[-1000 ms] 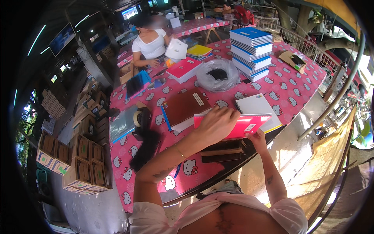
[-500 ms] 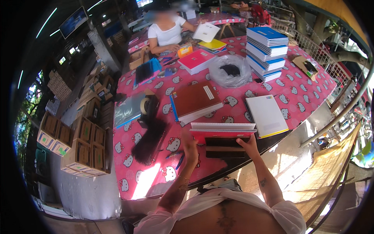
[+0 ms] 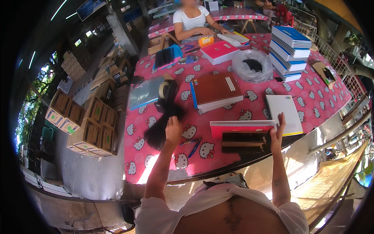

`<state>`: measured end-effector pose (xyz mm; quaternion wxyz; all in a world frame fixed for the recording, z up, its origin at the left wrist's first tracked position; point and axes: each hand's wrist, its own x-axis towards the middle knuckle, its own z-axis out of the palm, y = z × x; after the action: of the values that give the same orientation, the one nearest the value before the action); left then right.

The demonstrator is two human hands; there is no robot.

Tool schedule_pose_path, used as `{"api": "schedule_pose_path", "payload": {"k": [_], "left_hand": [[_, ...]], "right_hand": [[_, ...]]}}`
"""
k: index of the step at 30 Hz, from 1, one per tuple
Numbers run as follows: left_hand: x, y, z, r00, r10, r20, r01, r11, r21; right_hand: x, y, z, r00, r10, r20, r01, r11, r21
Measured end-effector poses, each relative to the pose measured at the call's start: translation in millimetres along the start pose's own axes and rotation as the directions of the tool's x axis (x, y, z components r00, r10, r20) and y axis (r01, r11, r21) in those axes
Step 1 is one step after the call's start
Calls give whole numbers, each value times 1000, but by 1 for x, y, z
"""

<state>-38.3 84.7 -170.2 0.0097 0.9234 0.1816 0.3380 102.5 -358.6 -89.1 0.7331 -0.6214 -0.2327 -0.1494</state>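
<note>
My left hand (image 3: 173, 129) reaches to a fanned bundle of thin black strands (image 3: 155, 136) on the table. Its fingers are closed at the bundle's edge; how many strands they pinch is hidden. A pink notebook (image 3: 241, 128) stands on edge, white pages upward, against a dark wooden stand (image 3: 243, 145) by the table's front edge. At its right end, my right hand (image 3: 277, 132) is open with fingers stretched, the palm side close to the notebook. Two pens (image 3: 193, 148) lie between the bundle and the stand.
Brown notebooks (image 3: 218, 91), a white spiral notebook (image 3: 286, 113), a tape dispenser (image 3: 165, 91) and a plastic bag (image 3: 253, 66) sit on the pink patterned table. A tall notebook stack (image 3: 289, 52) rises behind. Across sits a person in white (image 3: 191, 21). Cartons (image 3: 95, 121) stand left.
My left hand has gone from the notebook's left end to the black bundle. My right fingers have straightened at the notebook's right end. The person opposite has lowered a white sheet.
</note>
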Motion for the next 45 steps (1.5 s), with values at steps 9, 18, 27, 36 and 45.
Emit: {"api": "schedule_pose_path", "payload": {"k": [9,18,27,36,45], "left_hand": [[28,135,-118,997,-79,22,69,672,-737],[19,156,-111,996,-90,-5,57,670,-740],[37,145,-114,977,-38,208,163,763,-626],[39,146,-112,995,81,58,-37,845,-533],[75,126,-123,912,372,172,-143,682,-717]], "right_hand": [[10,-51,146,747,-199,635,617,564,-549],[19,-43,159,769,-107,630,525,668,-527],[20,-48,160,774,-183,606,545,680,-491],[18,-50,162,766,-181,616,568,640,-518],[32,-54,150,701,-65,710,484,775,-406]]}}
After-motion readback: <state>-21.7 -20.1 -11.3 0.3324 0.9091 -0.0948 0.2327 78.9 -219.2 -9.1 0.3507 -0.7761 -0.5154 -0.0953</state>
